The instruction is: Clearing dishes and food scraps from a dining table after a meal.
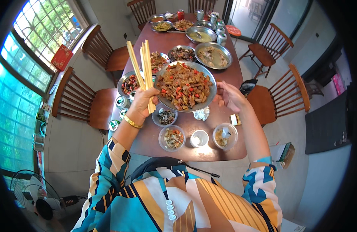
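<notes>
A round metal plate (pixel 213 96), heaped with stir-fried meat (pixel 184 85) and red pepper pieces, is held up over the near half of the table. My left hand (pixel 144 101) is closed around a bundle of wooden chopsticks (pixel 147 63), which fan upward in two groups. Its thumb also presses on the plate's left rim. By the plate's right rim, my right hand (pixel 229 96) has its fingers apart and slightly curled; whether they touch the rim is hard to tell. Beneath the plate, a crumpled white tissue (pixel 201 113) shows on the table.
Plastic bowls with food (pixel 172 138) and a white cup (pixel 199 138) stand along the table's (pixel 186 154) near edge. Drink cans (pixel 122 102) line its left side. Farther back are metal dishes, including a soup bowl (pixel 213 56). Wooden chairs (pixel 82 102) flank both sides.
</notes>
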`<action>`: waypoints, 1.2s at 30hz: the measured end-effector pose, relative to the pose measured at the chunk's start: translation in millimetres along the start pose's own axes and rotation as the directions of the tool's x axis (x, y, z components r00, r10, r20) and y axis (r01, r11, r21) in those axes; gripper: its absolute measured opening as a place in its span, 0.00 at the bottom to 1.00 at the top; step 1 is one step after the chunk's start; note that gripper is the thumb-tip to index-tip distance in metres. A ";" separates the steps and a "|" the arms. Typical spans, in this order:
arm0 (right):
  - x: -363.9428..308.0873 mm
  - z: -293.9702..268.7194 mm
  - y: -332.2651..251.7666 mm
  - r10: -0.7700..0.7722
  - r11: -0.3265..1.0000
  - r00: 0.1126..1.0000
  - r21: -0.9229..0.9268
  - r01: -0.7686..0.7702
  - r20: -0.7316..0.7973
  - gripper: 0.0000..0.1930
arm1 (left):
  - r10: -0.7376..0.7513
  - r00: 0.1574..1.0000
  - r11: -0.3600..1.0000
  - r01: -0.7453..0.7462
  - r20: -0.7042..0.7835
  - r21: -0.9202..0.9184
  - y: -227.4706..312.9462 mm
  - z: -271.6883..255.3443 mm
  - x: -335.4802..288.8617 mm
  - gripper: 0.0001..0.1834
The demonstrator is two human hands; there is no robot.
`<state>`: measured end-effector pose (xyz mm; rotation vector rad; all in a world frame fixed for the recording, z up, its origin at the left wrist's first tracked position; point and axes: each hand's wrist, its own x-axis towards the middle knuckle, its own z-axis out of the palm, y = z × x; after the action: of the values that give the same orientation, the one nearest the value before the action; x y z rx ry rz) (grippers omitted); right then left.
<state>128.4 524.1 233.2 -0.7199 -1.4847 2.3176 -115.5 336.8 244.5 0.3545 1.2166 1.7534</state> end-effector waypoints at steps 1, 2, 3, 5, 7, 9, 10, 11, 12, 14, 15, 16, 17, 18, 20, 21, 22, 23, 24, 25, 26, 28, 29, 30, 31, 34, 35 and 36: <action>-6.4 12.0 -6.4 -0.015 0.999 0.999 0.049 0.013 0.030 0.14 | -0.009 1.000 0.999 0.008 0.009 0.038 -2.3 -4.4 2.9 0.13; -4.9 14.0 -4.3 -0.019 0.999 0.999 0.037 0.017 0.044 0.14 | 0.000 1.000 1.000 0.000 0.014 0.027 -4.1 -7.8 3.9 0.11; -3.0 13.8 -5.5 0.020 1.000 0.999 -0.021 -0.019 0.040 0.13 | 0.003 1.000 0.999 -0.004 0.010 0.036 -3.1 -5.4 3.0 0.11; -5.0 18.4 -10.6 0.105 0.987 0.994 -0.121 -0.103 0.010 0.10 | 0.001 1.000 1.000 -0.001 0.018 0.025 -1.1 -3.5 -0.6 0.09; -2.9 27.4 -9.1 0.096 0.983 0.994 -0.154 -0.102 -0.043 0.07 | 0.002 1.000 1.000 -0.002 0.029 0.027 -7.1 -10.5 2.2 0.09; 10.8 26.7 -2.6 0.071 0.979 0.995 -0.187 -0.082 -0.063 0.07 | 0.015 0.999 0.999 -0.017 0.052 0.036 -9.1 -20.3 10.4 0.08; 19.4 26.5 1.7 0.032 0.980 0.995 -0.192 -0.050 -0.094 0.06 | 0.025 0.997 0.998 -0.029 0.068 0.057 -10.5 -26.3 14.4 0.08; 29.2 27.9 6.8 -0.006 0.980 0.992 -0.198 -0.018 -0.122 0.06 | 0.036 0.996 0.996 -0.042 0.082 0.079 -11.7 -34.2 16.9 0.08; 38.2 28.2 9.8 -0.005 0.979 0.993 -0.204 -0.019 -0.118 0.06 | 0.040 0.996 0.996 -0.046 0.078 0.074 -11.5 -38.7 17.6 0.08; 60.3 29.9 17.9 -0.071 0.982 0.993 -0.183 0.052 -0.099 0.06 | 0.052 0.998 0.997 -0.051 -0.022 0.062 -9.4 -49.5 18.9 0.10; 74.2 31.5 18.9 -0.091 0.982 0.991 -0.176 0.072 -0.101 0.07 | 0.087 0.992 0.993 -0.080 -0.091 0.084 -6.6 -52.5 16.4 0.19; 87.8 33.5 18.5 -0.095 0.981 0.991 -0.177 0.076 -0.098 0.07 | 0.092 0.992 0.993 -0.085 -0.090 0.085 0.7 -54.3 8.9 0.19; 103.6 36.0 18.9 -0.097 0.982 0.986 -0.172 0.073 -0.134 0.07 | 0.081 0.992 0.995 -0.076 -0.094 0.057 9.4 -59.1 -3.6 0.21; 124.6 40.8 19.9 -0.101 0.984 0.983 -0.161 0.075 -0.156 0.07 | 0.080 0.991 0.996 -0.077 -0.105 0.036 21.5 -65.5 -19.5 0.23; 173.6 40.4 35.7 -0.115 0.988 0.978 -0.118 0.096 -0.175 0.08 | 0.144 0.985 0.990 -0.144 -0.094 0.010 28.0 -82.2 -45.6 0.24; 193.3 32.2 39.1 -0.107 0.991 0.966 -0.106 0.084 -0.237 0.08 | 0.130 0.984 0.992 -0.129 -0.123 0.020 30.4 -82.7 -53.1 0.24; 215.5 29.0 42.6 -0.093 0.994 0.954 -0.088 0.070 -0.286 0.08 | 0.122 0.979 0.992 -0.118 -0.164 0.033 35.5 -84.9 -64.5 0.24; 238.2 29.3 47.1 -0.079 0.997 0.932 -0.026 0.074 -0.354 0.06 | 0.121 0.971 0.992 -0.114 -0.205 0.044 38.7 -91.7 -76.2 0.23; 258.2 31.4 46.9 -0.024 1.000 0.925 -0.005 0.024 -0.379 0.04 | 0.118 0.961 0.993 -0.108 -0.251 0.054 43.6 -99.2 -88.3 0.23; 282.3 26.6 54.1 -0.064 0.996 0.919 0.034 0.083 -0.389 0.04 | 0.145 0.947 0.989 -0.128 -0.288 0.077 45.7 -107.2 -98.1 0.23; 307.1 20.1 62.1 -0.101 0.987 0.910 0.071 0.141 -0.402 0.04 | 0.170 0.931 0.984 -0.145 -0.324 0.099 46.8 -115.3 -107.0 0.23; 352.7 31.3 72.8 -0.081 0.986 0.903 0.100 0.135 -0.421 0.05 | 0.217 0.884 0.975 -0.215 -0.415 0.051 44.9 -133.4 -136.7 0.23; 374.4 33.8 77.0 -0.071 0.984 0.885 0.113 0.138 -0.460 0.06 | 0.225 0.843 0.970 -0.239 -0.488 0.035 44.9 -135.8 -148.1 0.23; 394.7 33.5 81.4 -0.059 0.983 0.888 0.128 0.132 -0.455 0.06 | 0.229 0.799 0.965 -0.262 -0.557 0.020 45.6 -137.3 -157.5 0.23; 413.4 35.8 85.0 -0.069 0.983 0.865 0.114 0.144 -0.497 0.07 | 0.227 0.793 0.967 -0.254 -0.566 0.032 48.2 -141.1 -167.3 0.23; 476.4 18.6 99.9 -0.117 0.971 0.764 0.088 0.223 -0.634 0.07 | 0.295 0.721 0.934 -0.355 -0.627 0.031 48.5 -147.1 -174.9 0.22; 492.5 13.1 101.7 -0.069 0.986 0.735 0.064 0.151 -0.675 0.06 | 0.312 0.677 0.916 -0.401 -0.666 0.021 50.7 -146.2 -175.5 0.23; 502.8 15.7 104.6 -0.019 0.996 0.704 0.045 0.072 -0.710 0.05 | 0.324 0.626 0.895 -0.446 -0.709 0.015 52.8 -145.5 -178.1 0.23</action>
<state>-296.1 717.5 17.7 -1.3450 -1.0231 1.7024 -149.4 104.5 267.7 -0.2081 1.5817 2.4855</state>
